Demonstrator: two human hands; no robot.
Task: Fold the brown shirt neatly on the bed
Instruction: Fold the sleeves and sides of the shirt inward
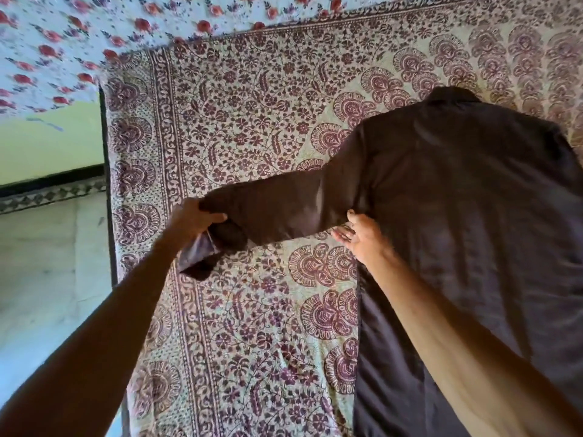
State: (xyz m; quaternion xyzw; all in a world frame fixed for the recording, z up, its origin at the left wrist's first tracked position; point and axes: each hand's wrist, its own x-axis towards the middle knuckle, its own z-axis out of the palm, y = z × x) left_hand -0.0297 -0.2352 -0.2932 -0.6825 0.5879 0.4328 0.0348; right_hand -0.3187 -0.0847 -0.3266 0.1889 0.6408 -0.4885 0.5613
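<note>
Extending toward nine o'clock, the sleeve (284,209) of the brown shirt (457,200) is gripped by the left hand (192,219). The armpit (362,197) is pressed by the right hand (362,238), fingers straight.

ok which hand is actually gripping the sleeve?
The left hand: its fingers curl round the sleeve near the cuff. The right hand only rests open at the brown shirt armpit.

Block-print bedspread (239,127): cream, maroon floral and paisley motifs, bordered, covers bed (103,137) up to left edge. White cloth with red roses (94,33) along far edge, sheet or curtain unclear. Past left edge: green wall (47,146), dark patterned skirting band (50,192), pale floor (41,263).
</note>
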